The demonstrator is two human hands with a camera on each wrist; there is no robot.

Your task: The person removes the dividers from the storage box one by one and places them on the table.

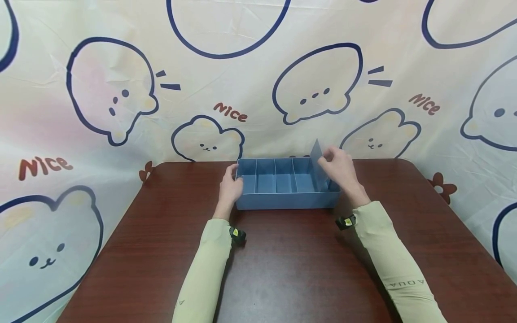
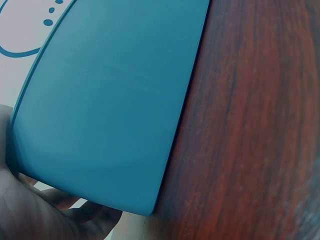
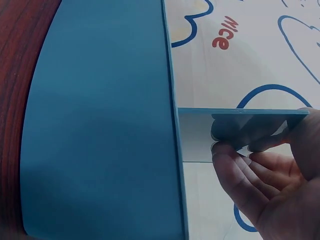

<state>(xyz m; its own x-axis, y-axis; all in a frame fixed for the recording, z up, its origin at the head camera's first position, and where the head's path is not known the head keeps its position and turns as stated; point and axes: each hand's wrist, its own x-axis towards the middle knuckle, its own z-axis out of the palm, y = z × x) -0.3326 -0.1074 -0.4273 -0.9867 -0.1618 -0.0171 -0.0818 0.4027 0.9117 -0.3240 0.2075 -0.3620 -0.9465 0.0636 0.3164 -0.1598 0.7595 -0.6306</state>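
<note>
A blue divided storage box sits on the table with its long front wall facing me. My left hand grips the box's left end, thumb at the rim and fingers around the end wall, as the left wrist view shows. Toward the box's right end, a thin blue divider panel stands partly above the rim, tilted. My right hand pinches this panel by its upper part. In the right wrist view the panel juts past the box rim, thumb and fingers at its outer edge.
The dark brown wooden table extends around the box. Close behind its back edge hangs a pale cloth with bear drawings. Thin upright dividers split the box into several compartments. A small black device is strapped at each wrist.
</note>
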